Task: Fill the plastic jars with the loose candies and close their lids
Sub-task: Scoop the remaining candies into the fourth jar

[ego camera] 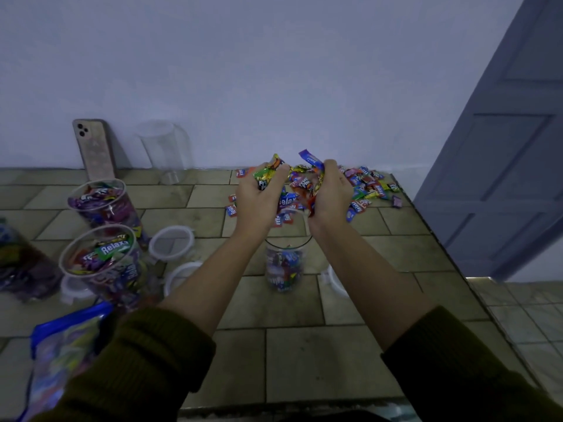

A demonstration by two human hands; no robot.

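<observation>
Two clenched handfuls of candies [304, 185], left hand [257, 197] and right hand [332, 193], above upright, mouth-up jar [285, 266].

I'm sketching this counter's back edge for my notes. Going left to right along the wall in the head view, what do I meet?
Phone → empty clear jar → left hand → right hand, both gripping candies → door.
</observation>
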